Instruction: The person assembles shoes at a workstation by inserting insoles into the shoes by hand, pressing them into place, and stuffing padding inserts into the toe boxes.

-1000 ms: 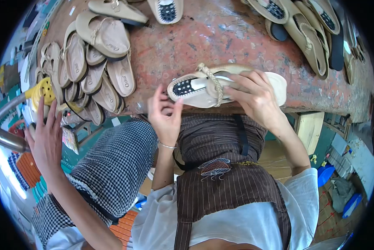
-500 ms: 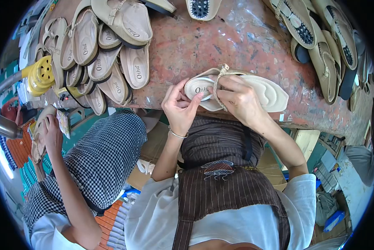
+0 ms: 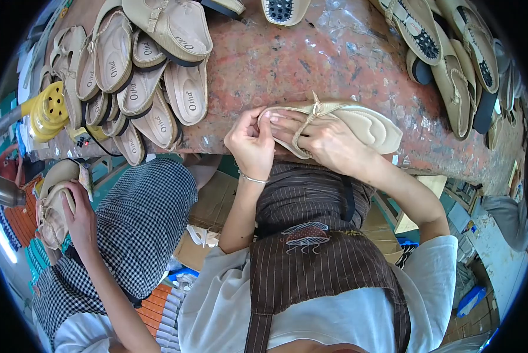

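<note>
A beige sandal (image 3: 377, 130) with a braided strap lies on its sole near the table's front edge, its toe end to the right. My left hand (image 3: 252, 144) is closed round the heel end, thumb over the rim. Flat on the insole, under the strap, lie the stretched fingers of my right hand (image 3: 328, 141), which cover the heel part and its lettering. The far tips of these fingers almost meet my left thumb.
Beige sandals (image 3: 184, 88) are heaped at the table's left, and more sandals (image 3: 452, 76) at its right. A heel with a dark studded patch (image 3: 280, 10) lies at the back. To my left, a co-worker's hand (image 3: 79, 215) holds a sandal beside a yellow lamp-like fixture (image 3: 47, 112).
My right hand has slid left under the strap and flattened over the heel lettering. The white oval edge of the heel pad is now covered. The co-worker's sandal has turned.
</note>
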Available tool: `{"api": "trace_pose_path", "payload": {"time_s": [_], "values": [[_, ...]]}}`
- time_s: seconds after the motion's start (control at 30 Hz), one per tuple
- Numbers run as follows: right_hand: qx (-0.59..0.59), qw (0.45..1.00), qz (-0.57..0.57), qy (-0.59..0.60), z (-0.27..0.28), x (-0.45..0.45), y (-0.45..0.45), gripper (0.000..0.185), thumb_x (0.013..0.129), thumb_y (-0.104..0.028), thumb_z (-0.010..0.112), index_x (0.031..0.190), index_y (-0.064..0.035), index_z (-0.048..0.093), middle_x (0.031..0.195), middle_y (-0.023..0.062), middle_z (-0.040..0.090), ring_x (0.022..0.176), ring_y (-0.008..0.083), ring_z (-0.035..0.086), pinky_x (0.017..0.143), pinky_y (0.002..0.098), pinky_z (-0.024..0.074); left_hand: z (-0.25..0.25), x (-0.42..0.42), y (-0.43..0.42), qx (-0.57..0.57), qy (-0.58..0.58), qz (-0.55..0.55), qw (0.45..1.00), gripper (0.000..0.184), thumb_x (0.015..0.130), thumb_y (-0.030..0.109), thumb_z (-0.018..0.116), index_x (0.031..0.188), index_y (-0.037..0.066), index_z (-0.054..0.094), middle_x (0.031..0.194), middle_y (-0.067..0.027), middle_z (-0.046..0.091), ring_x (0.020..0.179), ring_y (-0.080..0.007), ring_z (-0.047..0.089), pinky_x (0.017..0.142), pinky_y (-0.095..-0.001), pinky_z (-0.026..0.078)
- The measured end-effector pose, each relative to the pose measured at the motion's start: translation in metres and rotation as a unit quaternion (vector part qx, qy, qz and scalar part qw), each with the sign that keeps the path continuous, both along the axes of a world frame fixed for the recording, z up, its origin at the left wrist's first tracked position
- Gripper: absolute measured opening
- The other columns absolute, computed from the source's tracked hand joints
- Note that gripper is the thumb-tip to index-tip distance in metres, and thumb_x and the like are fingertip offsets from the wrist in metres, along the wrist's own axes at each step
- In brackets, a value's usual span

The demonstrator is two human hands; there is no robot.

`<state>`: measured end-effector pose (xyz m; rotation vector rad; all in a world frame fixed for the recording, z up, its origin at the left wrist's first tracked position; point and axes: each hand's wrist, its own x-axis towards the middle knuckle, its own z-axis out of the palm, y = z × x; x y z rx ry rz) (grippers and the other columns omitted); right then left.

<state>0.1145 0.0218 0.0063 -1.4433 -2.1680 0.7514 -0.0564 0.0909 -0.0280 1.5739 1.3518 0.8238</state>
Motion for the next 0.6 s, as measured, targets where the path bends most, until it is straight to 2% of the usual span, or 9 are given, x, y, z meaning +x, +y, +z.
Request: {"api": "trace_pose_path", "payload": {"time_s": [0.07, 0.13, 0.2, 0.23, 0.33, 0.43, 0.47, 0.53, 0.6], "values": [[-0.049, 0.995, -0.040, -0.073, 0.019, -0.007, -0.006, 0.048, 0.079, -0.006, 0.058, 0.127, -0.0061, 0.064, 0.137, 0.0096, 0.059, 0.127, 0.0272, 0.057, 0.104, 0.0394, 0.0473, 0.001, -0.001, 0.003, 0.020, 0.013, -0.016, 1.000, 0.008, 0.092, 0.003, 0.066, 0.093, -0.005, 0.069, 0.067, -0.0017, 0.064, 0.052, -0.0033, 0.056, 0.039, -0.0224, 0.042], [0.014, 0.993, -0.078, -0.087, 0.018, -0.005, -0.021, 0.046, 0.078, -0.006, 0.059, 0.123, -0.0055, 0.067, 0.130, 0.0108, 0.063, 0.124, 0.0273, 0.058, 0.108, 0.0412, 0.0433, 0.006, 0.000, 0.005, 0.044, 0.029, -0.032, 0.998, 0.008, 0.092, 0.003, 0.066, 0.091, -0.004, 0.068, 0.065, -0.0012, 0.064, 0.050, -0.0032, 0.055, 0.038, -0.0234, 0.042], [0.042, 0.963, -0.155, -0.216, 0.020, 0.004, -0.035, 0.034, 0.077, -0.009, 0.060, 0.108, -0.0039, 0.073, 0.124, 0.0121, 0.067, 0.121, 0.0252, 0.060, 0.113, 0.0412, 0.0370, 0.015, 0.003, 0.006, -0.016, 0.036, -0.011, 0.999, 0.005, 0.087, 0.002, 0.069, 0.087, -0.002, 0.067, 0.057, -0.0069, 0.059, 0.049, -0.0082, 0.050, 0.047, -0.0280, 0.041], [0.054, 0.959, -0.185, -0.208, 0.019, -0.002, -0.037, 0.033, 0.075, -0.009, 0.061, 0.106, -0.0031, 0.074, 0.121, 0.0115, 0.068, 0.121, 0.0246, 0.060, 0.117, 0.0446, 0.0314, 0.017, 0.002, 0.005, -0.012, 0.034, -0.012, 0.999, 0.005, 0.087, 0.002, 0.069, 0.087, -0.002, 0.067, 0.057, -0.0069, 0.059, 0.049, -0.0082, 0.050, 0.047, -0.0280, 0.041], [0.043, 0.961, -0.188, -0.200, 0.026, -0.001, -0.031, 0.031, 0.074, -0.008, 0.062, 0.102, -0.0039, 0.074, 0.119, 0.0116, 0.069, 0.121, 0.0248, 0.060, 0.117, 0.0464, 0.0315, 0.021, 0.004, 0.005, 0.032, 0.052, -0.038, 0.997, 0.007, 0.087, 0.003, 0.067, 0.082, -0.001, 0.064, 0.056, -0.0098, 0.058, 0.047, -0.0126, 0.054, 0.047, -0.0304, 0.041], [0.091, 0.957, -0.259, -0.091, 0.016, 0.027, -0.033, 0.025, 0.073, -0.005, 0.064, 0.096, -0.0019, 0.074, 0.113, 0.0118, 0.069, 0.118, 0.0260, 0.061, 0.117, 0.0492, 0.0299, 0.022, -0.009, -0.013, -0.041, 0.066, -0.132, 0.988, 0.014, 0.087, 0.006, 0.066, 0.076, 0.001, 0.060, 0.057, -0.0147, 0.058, 0.048, -0.0237, 0.059, 0.048, -0.0368, 0.044], [0.108, 0.942, -0.317, -0.025, 0.016, 0.036, -0.032, 0.025, 0.074, -0.005, 0.065, 0.097, -0.0006, 0.073, 0.111, 0.0116, 0.070, 0.117, 0.0268, 0.061, 0.117, 0.0498, 0.0294, 0.025, -0.010, -0.028, -0.058, 0.054, -0.176, 0.981, 0.015, 0.086, 0.008, 0.067, 0.075, 0.002, 0.059, 0.057, -0.0160, 0.059, 0.049, -0.0279, 0.061, 0.048, -0.0393, 0.045], [0.160, 0.901, -0.394, -0.083, 0.025, 0.050, -0.013, 0.023, 0.077, -0.006, 0.068, 0.099, -0.0010, 0.074, 0.105, 0.0113, 0.070, 0.112, 0.0278, 0.063, 0.113, 0.0500, 0.0324, 0.043, 0.004, -0.053, 0.061, 0.148, -0.268, 0.950, 0.019, 0.087, 0.010, 0.068, 0.071, 0.003, 0.061, 0.061, -0.0106, 0.064, 0.046, -0.0220, 0.062, 0.046, -0.0354, 0.046], [0.228, 0.787, -0.570, -0.064, 0.028, 0.059, 0.007, 0.022, 0.079, -0.009, 0.070, 0.101, -0.0043, 0.074, 0.098, 0.0108, 0.069, 0.103, 0.0299, 0.064, 0.104, 0.0475, 0.0399, 0.056, 0.021, -0.075, 0.149, 0.206, -0.292, 0.922, 0.023, 0.082, 0.014, 0.073, 0.066, 0.007, 0.059, 0.063, -0.0124, 0.063, 0.050, -0.0283, 0.062, 0.049, -0.0396, 0.048]]}}
